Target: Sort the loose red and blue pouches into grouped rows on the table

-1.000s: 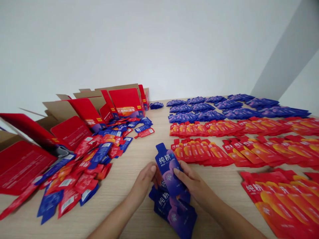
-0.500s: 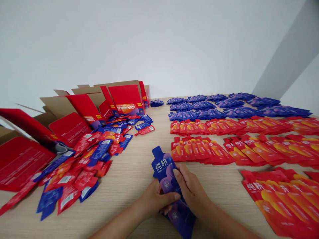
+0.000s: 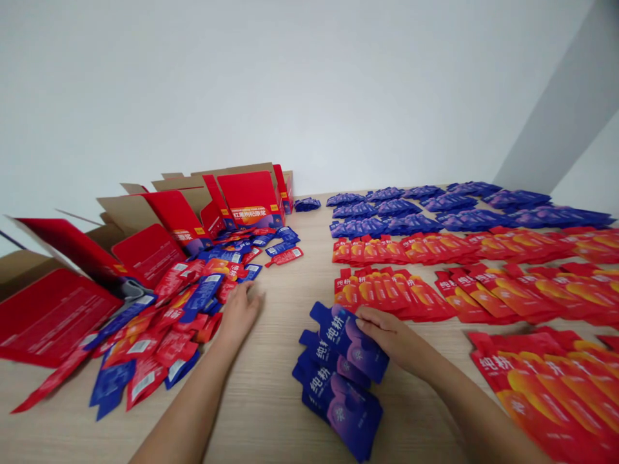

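Note:
Fanned out above the tabletop, several blue pouches [image 3: 338, 399] with purple fruit prints overlap one another. My right hand [image 3: 380, 325] is closed on the upper right edge of this fan, thumb on top. Over on the left, my left hand [image 3: 240, 310] reaches to the right edge of a mixed heap of red and blue pouches [image 3: 169, 316]. Its thumb stands apart from the fingers and nothing shows in its grasp. The fingertips are close to a blue pouch [image 3: 250, 273]; whether they touch it I cannot tell.
Open red cartons [image 3: 249, 190] with raised flaps line the left and back left. Overlapping rows of red-orange pouches [image 3: 387, 290] cover the right side, with stacks of blue pouches [image 3: 382, 222] behind them. A small blue stack [image 3: 307, 204] lies at the back near the wall.
My left hand has let go of the blue pouches and moved left and away from me to the heap. The pouches, now spread into a fan, stay in my right hand.

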A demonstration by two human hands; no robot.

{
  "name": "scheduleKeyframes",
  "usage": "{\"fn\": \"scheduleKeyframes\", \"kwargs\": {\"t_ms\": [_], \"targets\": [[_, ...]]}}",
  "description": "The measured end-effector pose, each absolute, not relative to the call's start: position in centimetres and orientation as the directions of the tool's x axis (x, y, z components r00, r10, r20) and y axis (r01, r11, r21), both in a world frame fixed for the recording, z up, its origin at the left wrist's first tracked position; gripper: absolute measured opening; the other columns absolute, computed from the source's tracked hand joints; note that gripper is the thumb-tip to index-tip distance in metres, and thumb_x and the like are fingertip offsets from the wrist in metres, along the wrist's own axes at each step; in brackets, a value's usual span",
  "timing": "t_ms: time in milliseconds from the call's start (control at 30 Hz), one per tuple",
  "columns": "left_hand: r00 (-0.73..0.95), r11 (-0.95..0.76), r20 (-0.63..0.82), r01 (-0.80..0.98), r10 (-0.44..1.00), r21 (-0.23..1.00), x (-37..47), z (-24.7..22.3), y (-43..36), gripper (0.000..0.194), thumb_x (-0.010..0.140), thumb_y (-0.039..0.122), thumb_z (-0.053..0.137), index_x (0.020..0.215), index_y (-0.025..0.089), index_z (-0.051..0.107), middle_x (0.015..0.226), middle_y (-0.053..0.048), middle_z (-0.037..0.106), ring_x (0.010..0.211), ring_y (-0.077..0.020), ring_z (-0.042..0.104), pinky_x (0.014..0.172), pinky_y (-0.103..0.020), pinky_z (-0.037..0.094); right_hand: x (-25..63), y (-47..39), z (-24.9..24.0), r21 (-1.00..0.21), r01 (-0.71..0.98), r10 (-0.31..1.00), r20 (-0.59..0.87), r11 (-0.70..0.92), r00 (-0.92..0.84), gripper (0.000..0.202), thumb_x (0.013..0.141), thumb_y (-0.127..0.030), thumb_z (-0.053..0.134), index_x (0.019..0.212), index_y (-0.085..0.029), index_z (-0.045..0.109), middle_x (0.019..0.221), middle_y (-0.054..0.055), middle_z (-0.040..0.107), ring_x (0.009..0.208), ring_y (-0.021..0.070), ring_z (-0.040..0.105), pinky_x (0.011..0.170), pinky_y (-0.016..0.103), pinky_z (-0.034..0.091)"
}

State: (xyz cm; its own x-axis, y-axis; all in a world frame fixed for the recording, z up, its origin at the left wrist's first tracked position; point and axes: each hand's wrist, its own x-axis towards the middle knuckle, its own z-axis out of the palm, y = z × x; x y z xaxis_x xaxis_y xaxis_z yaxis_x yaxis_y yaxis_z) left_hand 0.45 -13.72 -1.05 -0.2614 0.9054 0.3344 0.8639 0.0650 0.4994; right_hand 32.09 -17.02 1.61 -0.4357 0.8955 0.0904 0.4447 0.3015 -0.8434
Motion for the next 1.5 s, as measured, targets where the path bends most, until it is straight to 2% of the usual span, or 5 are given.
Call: {"fn": "scheduleKeyframes", "kwargs": {"t_ms": [233,600,900,1167,1500], "targets": [[-0.157,0.200,0.264,0.969,0.952,-0.145,-1.4,-1.5,-10.9,0.049,0.085,0.028,0.038,0.123,0.001,0.050,0.120,-0.023,0.060,0.114,-0.0315,0.053,0.094,-0.041,0.041,31.8,-17.9,1.1,-0.647,0.619,0.837,0.055,0.446,-0.544,0.014,0.083,-0.016,0.049,0.091,-0.016,0.061,0.098,0.009,0.064,0.095,0.0212,0.056,0.085,0.033,0.042],[-0.078,0.135,0.216,0.956,0.973,-0.261,-1.4,0.0,-10.0,0.040,0.085,0.016,0.031,0.104,0.002,0.064,0.099,-0.024,0.068,0.099,-0.0328,0.060,0.084,-0.042,0.041,31.0,-19.3,2.2,-0.616,0.672,0.857,0.008,0.410,-0.515,0.020,0.087,-0.029,0.052,0.075,-0.019,0.064,0.070,0.005,0.068,0.064,0.0181,0.060,0.057,0.026,0.035],[0.147,-0.241,0.526,0.964,0.838,0.116,0.5,1.7,-11.5,0.037,0.092,0.029,0.029,0.101,0.015,0.062,0.107,-0.014,0.064,0.104,-0.0240,0.055,0.094,-0.035,0.041,30.5,-18.3,1.2,-0.722,0.584,0.925,0.234,0.371,-0.299,0.018,0.090,-0.021,0.043,0.094,-0.017,0.060,0.084,0.006,0.066,0.076,0.0180,0.061,0.068,0.029,0.043],[0.564,-0.595,0.218,0.666,0.797,0.450,9.4,4.6,-16.1,0.027,0.090,0.026,0.036,0.083,0.020,0.061,0.078,-0.004,0.062,0.076,-0.0162,0.056,0.072,-0.027,0.043,30.1,-18.6,1.2,-0.801,0.437,0.913,0.366,0.408,-0.181,0.040,0.085,-0.034,0.056,0.121,-0.019,0.050,0.114,0.011,0.061,0.098,0.0228,0.058,0.076,0.034,0.048],[0.284,0.019,0.016,-0.120,0.959,0.993,10.7,3.4,-15.7,0.047,0.067,0.059,0.065,0.083,0.016,0.053,0.063,0.003,0.056,0.052,-0.0101,0.053,0.050,-0.022,0.041,30.5,-18.5,2.5,-0.944,0.233,0.950,0.274,0.235,0.150,0.027,0.089,-0.044,0.043,0.074,-0.022,0.052,0.068,0.000,0.057,0.065,0.0178,0.054,0.058,0.029,0.043]]}}
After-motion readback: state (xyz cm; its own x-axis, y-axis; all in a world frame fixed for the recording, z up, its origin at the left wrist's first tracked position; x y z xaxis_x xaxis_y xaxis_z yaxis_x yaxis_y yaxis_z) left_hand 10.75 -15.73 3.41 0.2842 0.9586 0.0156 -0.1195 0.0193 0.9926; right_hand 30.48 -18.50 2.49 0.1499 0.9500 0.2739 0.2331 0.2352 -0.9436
